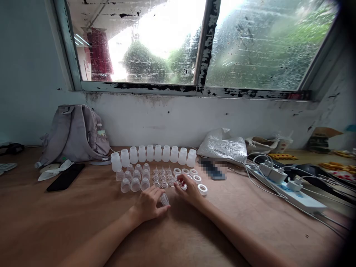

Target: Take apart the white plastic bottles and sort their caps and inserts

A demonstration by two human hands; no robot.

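Note:
My left hand (150, 203) is closed around a clear ribbed plastic cup (164, 199), lying tilted near the table's middle. My right hand (185, 188) reaches over the right side of the small parts, its fingertips at a clear piece; whether it grips that piece is too small to tell. Beside it are white rings (203, 190). Clear nipple-like pieces (164, 184) stand in rows between the hands. Clear cups (126, 185) sit upside down in rows at the left. Behind them frosted bottles (150, 153) form a long curved row.
A grey backpack (73, 135) and black phone (66, 177) lie at the left. Toward the right are a silver bag (224, 145), a partly pixelated dark object (213, 169), and a white power strip (300, 198) with plugs and trailing cables. A wall with a window rises behind.

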